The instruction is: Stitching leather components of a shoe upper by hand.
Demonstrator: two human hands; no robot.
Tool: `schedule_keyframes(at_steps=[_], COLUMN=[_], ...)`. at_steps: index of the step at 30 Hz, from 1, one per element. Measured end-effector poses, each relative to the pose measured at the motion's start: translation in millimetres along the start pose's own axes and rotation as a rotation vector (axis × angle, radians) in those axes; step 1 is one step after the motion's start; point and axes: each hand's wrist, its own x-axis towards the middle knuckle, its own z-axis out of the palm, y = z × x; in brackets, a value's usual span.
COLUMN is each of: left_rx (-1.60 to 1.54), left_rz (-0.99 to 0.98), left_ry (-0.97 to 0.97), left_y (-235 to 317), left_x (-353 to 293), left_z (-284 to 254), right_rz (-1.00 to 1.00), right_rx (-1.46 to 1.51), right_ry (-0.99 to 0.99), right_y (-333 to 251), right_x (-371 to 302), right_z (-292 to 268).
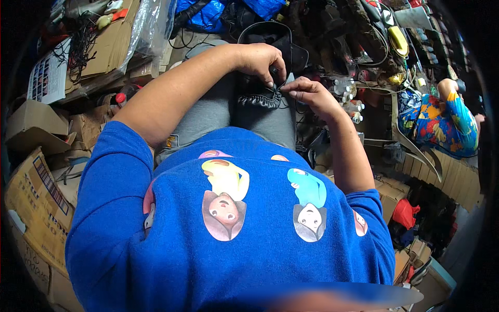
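Note:
A black piece with a ribbed, gathered edge [260, 101] lies over my thighs, between my knees. My left hand [261, 61] reaches in from the left, its thumb and finger pinched on the upper part of this piece. From the other side my right hand [312, 96] meets it, fingertips pressed together at the piece's right end. What those right fingertips grip is too small to make out. Just beyond both hands stands a black item with a curved rim [265, 32]; its kind is unclear.
Cardboard [109, 49] and an opened box [36, 125] crowd the left. To the right are several clear bottles [353, 106], a curved metal frame [410, 145] and another person in a floral garment [442, 125]. Blue plastic sheeting [205, 15] and dark clutter lie ahead.

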Motion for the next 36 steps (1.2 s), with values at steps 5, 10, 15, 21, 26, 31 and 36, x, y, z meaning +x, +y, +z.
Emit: schedule_keyframes(at_steps=[5,10,15,21,26,31,36], left_rx=[0.055,0.049,0.063,0.232,0.194,0.120,0.576], left_rz=[0.016,-0.013,-0.004,0.066,-0.059,-0.204,-0.227], left_ry=[0.056,0.065,0.083,0.513,0.556,0.608,0.665], left_y=[0.1,0.9,2.6,7.2,20.2,41.3,33.9], left_x=[-1.5,-3.7,-4.7,-19.0,-64.4,-84.5,-81.3], left_z=[1.3,1.5,5.8,12.3,6.2,36.7,55.8], right_rz=[0.030,0.103,0.033,-0.157,-0.124,-0.258,-0.207], right_rx=[0.178,0.226,0.155,-0.281,-0.386,-0.869,-0.781], right_ry=[-0.059,-0.051,0.028,0.282,0.350,0.474,0.479], right_y=[10.6,11.8,4.2,-13.0,-12.9,-10.3,-5.9], right_x=[4.6,3.1,-2.1,-9.1,-22.1,-33.0,-33.5], right_z=[-5.0,-5.9,10.7,31.7,38.7,59.8,61.0])
